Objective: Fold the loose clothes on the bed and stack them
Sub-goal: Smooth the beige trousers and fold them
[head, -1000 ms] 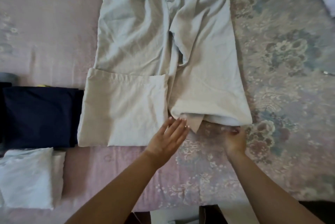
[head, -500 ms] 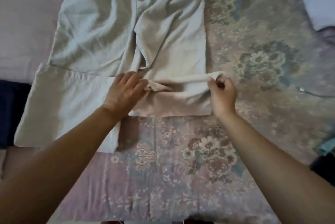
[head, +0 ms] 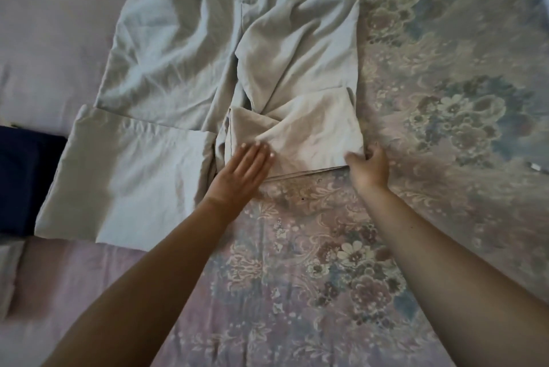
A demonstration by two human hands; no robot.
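Nearest to the camera, two bare forearms are reaching forward over the bed (head: 297, 292), whose cover is showing a woven floral pattern in pink, grey and blue; the cloth is looking soft and a little shiny.

The left hand (head: 240, 172) is lying flat with straight fingers, pressing on the inner edge of the turned-up right leg cuff (head: 309, 140); it is grasping nothing. The right hand (head: 368, 166) is curling its fingers round the outer lower corner of this same cuff, pinching the cloth there.

In my judgement the step in hand is the folding up of the second leg of the trousers (head: 231, 48); the left leg cuff (head: 127, 179) is already lying folded, flat and rectangular, while the right one is sitting shorter and creased, with a diagonal wrinkle. The next move is probably calling for smoothing this fold and making it level with the other, before folding the whole garment further.

The trousers are lying spread in the middle of the bed, running away from the person; the material is looking like light beige cotton or linen, matte and wrinkled.

At the left edge a dark navy garment (head: 26, 179) is lying just beside the left cuff.
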